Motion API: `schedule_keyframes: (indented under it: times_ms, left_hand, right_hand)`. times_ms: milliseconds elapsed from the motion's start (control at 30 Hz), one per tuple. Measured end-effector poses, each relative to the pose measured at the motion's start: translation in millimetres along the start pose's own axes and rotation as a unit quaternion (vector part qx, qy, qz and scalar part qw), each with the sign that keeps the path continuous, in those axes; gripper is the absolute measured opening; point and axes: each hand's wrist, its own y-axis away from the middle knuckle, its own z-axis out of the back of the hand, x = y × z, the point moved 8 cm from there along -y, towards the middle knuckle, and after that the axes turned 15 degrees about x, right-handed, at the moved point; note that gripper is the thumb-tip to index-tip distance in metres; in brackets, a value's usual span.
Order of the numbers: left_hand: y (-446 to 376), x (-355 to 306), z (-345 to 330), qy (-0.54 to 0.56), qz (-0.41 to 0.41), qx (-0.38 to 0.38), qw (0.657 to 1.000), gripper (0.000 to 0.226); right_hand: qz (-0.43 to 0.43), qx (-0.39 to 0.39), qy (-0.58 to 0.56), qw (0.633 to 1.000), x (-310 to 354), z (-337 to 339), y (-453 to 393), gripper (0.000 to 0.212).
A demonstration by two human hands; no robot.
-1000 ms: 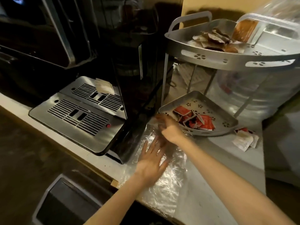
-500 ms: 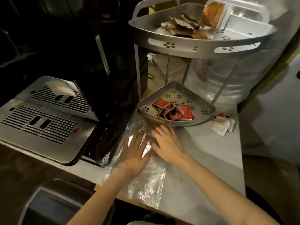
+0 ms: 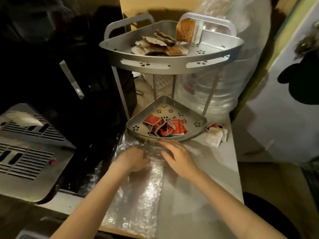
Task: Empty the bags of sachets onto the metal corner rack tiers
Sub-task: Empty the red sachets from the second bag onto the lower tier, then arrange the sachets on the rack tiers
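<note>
A metal corner rack stands at the back of the counter. Its upper tier [image 3: 170,65] holds brown and white sachets [image 3: 155,44]. Its lower tier [image 3: 134,128] holds red sachets [image 3: 165,125]. A clear, flat plastic bag [image 3: 138,195] lies on the counter in front of the rack. My left hand [image 3: 133,159] is curled on the bag's far end, fingers bunched into the plastic. My right hand [image 3: 177,156] rests beside it on the same end, fingers bent over the plastic near the lower tier's rim.
A few loose sachets [image 3: 215,136] lie on the counter right of the rack. A coffee machine with a metal drip tray [image 3: 25,152] fills the left. A large clear water bottle [image 3: 207,94] stands behind the rack. The counter edge runs close below my arms.
My left hand went from flat with spread fingers to curled on the bag. My right hand shifted right along the bag's far end. The camera tilted up and closer.
</note>
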Motion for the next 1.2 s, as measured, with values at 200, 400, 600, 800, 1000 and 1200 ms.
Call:
schedule_keyframes:
  times_ms: [200,400,600,800,1000,1200]
  left_hand:
    - [19.2,-96.4,80.3,-0.015,-0.089,-0.245,0.965,0.026]
    - [-12.8,-187.9,77.4,0.100,-0.296,-0.245,0.918,0.041]
    - [-62.4,-224.9,53.7,0.144,-0.316,-0.208,0.914,0.064]
    - [-84.8,-226.6,47.8,0.214,-0.262,-0.213,0.917,0.048]
    - [-88.5,-223.3,46.4,0.186,-0.231,-0.248,0.922,0.030]
    - [-79.1,-217.2,52.5,0.196,-0.253,-0.234,0.918,0.035]
  right_hand:
    - [-0.099,-0.120,-0.093,0.984,-66.6,70.2,36.9,0.039]
    - [-0.193,-0.216,-0.116,0.950,-125.0,116.7,74.0,0.045]
    - [-0.234,-0.228,-0.173,0.929,-170.2,115.6,75.4,0.061]
    - [-0.250,-0.228,-0.184,0.923,-189.5,103.7,62.1,0.049]
    - [-0.251,-0.275,-0.198,0.907,-186.4,102.8,66.9,0.047]
    - [-0.252,-0.336,-0.223,0.880,-175.5,108.5,80.0,0.035]
